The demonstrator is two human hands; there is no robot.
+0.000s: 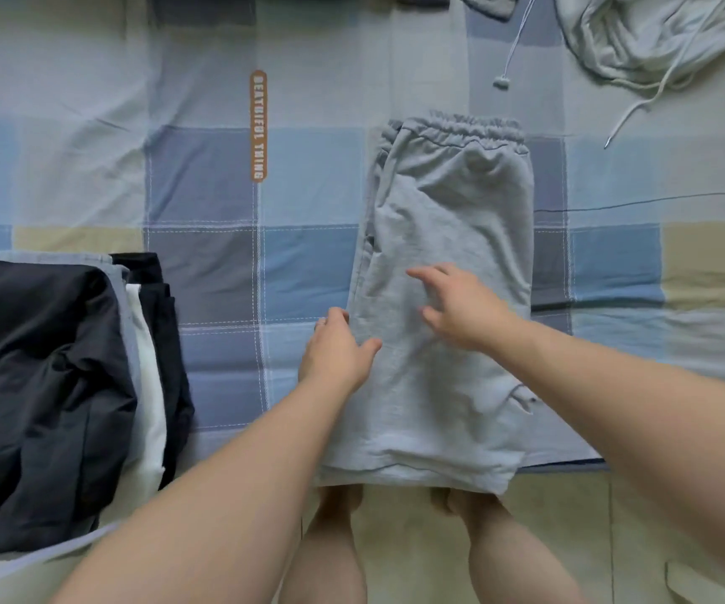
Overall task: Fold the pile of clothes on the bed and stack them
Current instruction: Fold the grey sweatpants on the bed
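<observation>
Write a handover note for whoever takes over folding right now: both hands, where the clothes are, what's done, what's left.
Left hand: at the left edge of the grey shorts, thumb on the fabric; whether it grips cannot be told.
Right hand: open, fingers spread over the shorts' middle.
Grey shorts: flat on the bed, halved lengthwise, waistband away, hem at the near edge.
Done: folded stack at near left, dark garment on top.
Left: finish folding the shorts, stack them, then fold the pale hoodie crumpled at far right.

Orange label (258, 126), thin cable (657, 200), tiled floor (408, 555)
</observation>
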